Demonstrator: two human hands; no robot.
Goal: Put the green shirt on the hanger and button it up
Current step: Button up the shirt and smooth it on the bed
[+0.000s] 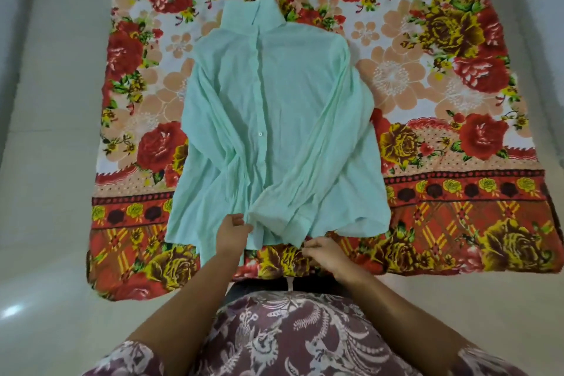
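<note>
Our patterned lap (pixel 290 330) sits just behind both hands. The left hand (pixel 233 230) pinches the green shirt (pixel 274 101) at its front edge, and the right hand (pixel 325 253) nips the hem. The shirt lies flat beyond them on the floral sheet (pixel 457 85). We should part the fronts evenly; no hanger shows.

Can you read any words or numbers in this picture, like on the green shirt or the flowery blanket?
None: no word, number, brand or sign can be read anywhere.
green shirt: plain fabric with a white button, no label showing.
floral blanket: only roses and patterns.
patterned clothing on the person: only swirls, no letters.
</note>
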